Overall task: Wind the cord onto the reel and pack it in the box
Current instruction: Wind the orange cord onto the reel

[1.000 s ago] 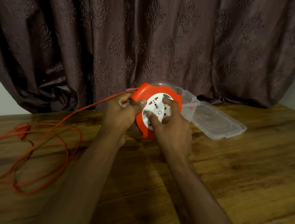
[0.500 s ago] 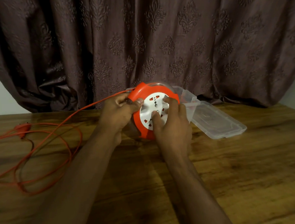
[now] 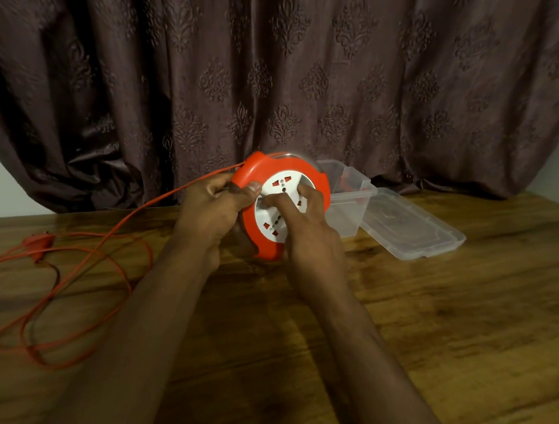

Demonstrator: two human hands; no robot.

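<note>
**Loose cord lies left of the hands, box to their right**

While the reel is held upright between both hands, what matters for the coming turns is that all the slack lies off to the left. Farthest left, the cord (image 3: pixel 73 263) sprawls in loose loops on the counter (image 3: pixel 451 332), its plug (image 3: pixel 37 244) well apart from the hands. From there one strand rises taut to the top of the reel (image 3: pixel 286 204), passing over the left hand (image 3: pixel 212 214), which grips the orange rim with its thumb across the front edge. The reel's white socket face looks back at the person, so its axle points toward them. The right hand (image 3: pixel 306 229) has its fingers curled onto that white face, apparently to turn it. Just right of the hands, behind the reel, the clear box (image 3: pixel 352 205) stands open with its lid (image 3: pixel 411 227) flat on the counter, nearer the right hand; much cord seems left to wind.
</note>
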